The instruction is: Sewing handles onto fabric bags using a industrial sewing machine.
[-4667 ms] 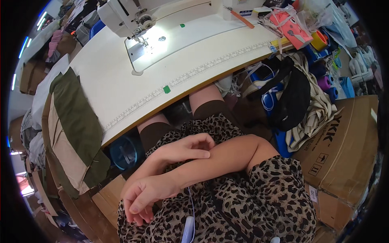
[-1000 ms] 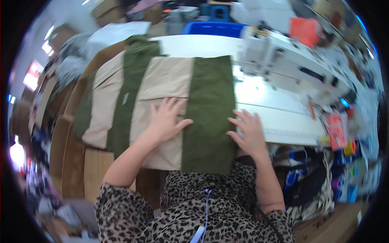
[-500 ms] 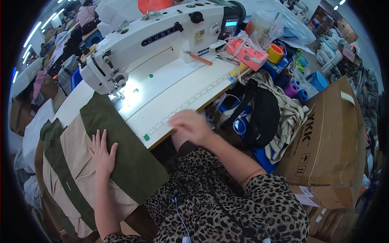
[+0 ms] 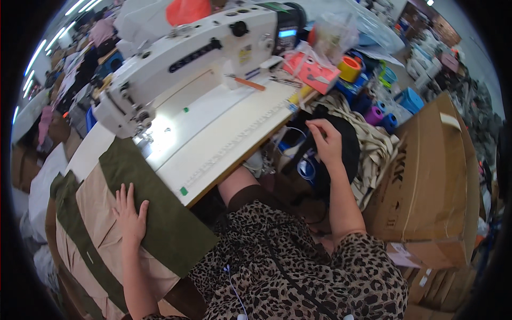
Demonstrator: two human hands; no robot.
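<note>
My left hand (image 4: 130, 218) lies spread on layered olive (image 4: 152, 208) and beige (image 4: 98, 210) fabric pieces at the left of the sewing table (image 4: 213, 168). The white sewing machine (image 4: 160, 80) stands behind them with its lamp lit over the needle plate. My right hand (image 4: 325, 138) is raised off the table's front edge, in front of a black bag (image 4: 346, 154) and some cords, its fingers curled; whether anything small is between them is hidden. An orange-handled tool (image 4: 248, 84) rests by the machine's right end.
A pink pouch (image 4: 314, 72), thread cones (image 4: 373, 114) and plastic bags crowd the right end. A big cardboard box (image 4: 418, 197) stands at my right, beside bundled cream straps (image 4: 373, 149). Piles of goods and a person in pink (image 4: 101, 32) are in the background.
Since half a second ago my right hand has moved right and up, away from the table's front edge. My left hand stays on the fabric, which was straighter before me a second ago.
</note>
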